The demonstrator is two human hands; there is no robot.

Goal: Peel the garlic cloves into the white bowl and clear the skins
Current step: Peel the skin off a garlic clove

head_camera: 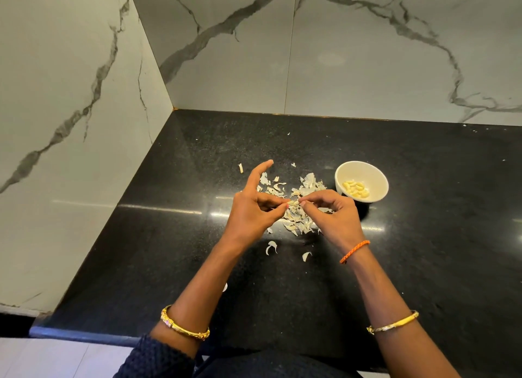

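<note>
Both hands meet above the black counter point(423, 236) over a heap of papery garlic skins point(299, 221). My left hand point(251, 208) pinches one end of a small garlic clove point(293, 202), its index finger sticking up. My right hand point(336, 215) pinches the clove's other end with thumb and fingertips. A white bowl point(372, 172) stands just right of the hands and holds several peeled cloves point(356, 189).
Loose skin scraps point(271, 247) lie nearer to me and a few more beyond the hands. Marble-patterned walls close the counter at the left and back. The counter's front edge point(84, 336) runs close to my body.
</note>
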